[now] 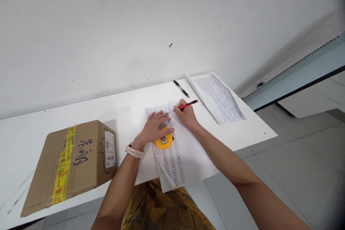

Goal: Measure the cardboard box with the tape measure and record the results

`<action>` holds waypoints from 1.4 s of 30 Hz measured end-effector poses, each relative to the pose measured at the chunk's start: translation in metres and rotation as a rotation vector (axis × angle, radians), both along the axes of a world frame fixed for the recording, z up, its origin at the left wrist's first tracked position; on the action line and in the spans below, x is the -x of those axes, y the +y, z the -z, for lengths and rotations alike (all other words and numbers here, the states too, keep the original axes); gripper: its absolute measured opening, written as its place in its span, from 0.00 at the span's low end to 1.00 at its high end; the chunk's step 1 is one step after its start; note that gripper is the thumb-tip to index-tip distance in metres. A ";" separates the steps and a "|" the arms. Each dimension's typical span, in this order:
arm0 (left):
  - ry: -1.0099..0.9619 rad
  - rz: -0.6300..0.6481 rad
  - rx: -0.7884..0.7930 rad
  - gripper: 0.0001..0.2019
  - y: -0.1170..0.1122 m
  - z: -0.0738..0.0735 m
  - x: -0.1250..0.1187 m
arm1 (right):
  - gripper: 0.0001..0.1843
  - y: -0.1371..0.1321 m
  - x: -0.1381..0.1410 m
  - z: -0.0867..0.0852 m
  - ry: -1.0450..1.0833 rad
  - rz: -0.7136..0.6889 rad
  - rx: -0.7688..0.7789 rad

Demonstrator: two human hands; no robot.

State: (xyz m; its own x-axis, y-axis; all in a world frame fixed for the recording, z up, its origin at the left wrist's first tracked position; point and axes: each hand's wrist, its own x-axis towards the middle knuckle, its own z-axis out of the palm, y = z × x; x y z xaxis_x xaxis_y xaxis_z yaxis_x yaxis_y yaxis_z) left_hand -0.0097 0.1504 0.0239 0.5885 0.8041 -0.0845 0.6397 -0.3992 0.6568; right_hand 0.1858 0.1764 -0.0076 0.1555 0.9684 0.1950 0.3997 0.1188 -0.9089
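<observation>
A sheet of paper [179, 161] covered with columns of writing lies on the white table and hangs over its front edge. My left hand [157, 126] rests flat across it, fingers stretched out, with a pink watch band [134, 152] on the wrist. Under or against its thumb sits a round yellow object [164, 143] with a metal piece in the middle, perhaps a tape measure. In my right hand [187, 114] is a red and black pen [188, 105], its tip at the top right part of the sheet.
On the left stands a cardboard box [81, 158] with yellow tape and a label. A black pen [181, 88] lies behind the hands. Further right is another written sheet [218, 97], curled along its left side. A white wall [107, 43] rises behind the table [129, 107].
</observation>
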 end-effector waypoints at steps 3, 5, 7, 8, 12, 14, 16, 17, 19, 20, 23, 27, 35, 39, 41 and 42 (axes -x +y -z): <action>-0.006 0.001 0.001 0.25 -0.001 0.000 0.000 | 0.10 0.000 -0.010 -0.004 -0.032 0.039 -0.087; -0.003 0.002 0.002 0.25 0.000 0.001 -0.001 | 0.05 0.000 -0.019 -0.006 -0.159 -0.001 -0.174; 0.001 0.003 0.008 0.25 0.001 0.000 -0.002 | 0.07 0.003 -0.025 -0.004 -0.303 -0.070 -0.232; 0.001 0.004 0.016 0.25 0.001 -0.001 -0.002 | 0.10 0.005 -0.027 -0.001 -0.353 -0.101 -0.241; -0.065 -0.015 0.088 0.25 -0.002 -0.013 0.004 | 0.24 0.013 -0.029 0.014 -0.512 -0.135 -0.240; -0.114 -0.091 0.108 0.25 -0.012 -0.022 0.010 | 0.28 0.015 -0.028 0.019 -0.602 -0.129 -0.270; -0.095 -0.182 0.050 0.28 -0.029 -0.028 0.013 | 0.28 0.016 -0.027 0.021 -0.635 -0.118 -0.292; -0.056 -0.201 -0.001 0.30 -0.039 -0.030 0.012 | 0.27 0.017 -0.026 0.021 -0.631 -0.111 -0.298; 0.043 -0.193 -0.110 0.35 -0.059 -0.028 0.007 | 0.25 0.017 -0.025 0.021 -0.612 -0.093 -0.305; 0.084 -0.192 -0.156 0.35 -0.067 -0.025 0.002 | 0.25 0.017 -0.025 0.021 -0.599 -0.082 -0.306; 0.098 -0.284 -0.236 0.31 -0.085 -0.015 -0.009 | 0.23 0.017 -0.025 0.019 -0.557 -0.055 -0.300; -0.202 -0.382 -0.159 0.29 -0.106 -0.024 -0.005 | 0.21 0.002 -0.018 -0.003 -0.472 0.068 -0.323; -0.675 -0.485 0.064 0.32 -0.196 -0.067 0.036 | 0.22 -0.115 0.043 -0.119 -0.129 -0.911 0.100; -0.747 -0.638 0.035 0.31 -0.237 -0.065 0.057 | 0.23 -0.146 0.071 -0.140 -0.169 -1.080 0.131; -0.770 -0.699 0.020 0.31 -0.255 -0.062 0.069 | 0.22 -0.151 0.087 -0.140 -0.161 -1.120 0.133; -0.787 -0.718 0.013 0.31 -0.263 -0.062 0.075 | 0.21 -0.153 0.097 -0.140 -0.157 -1.148 0.140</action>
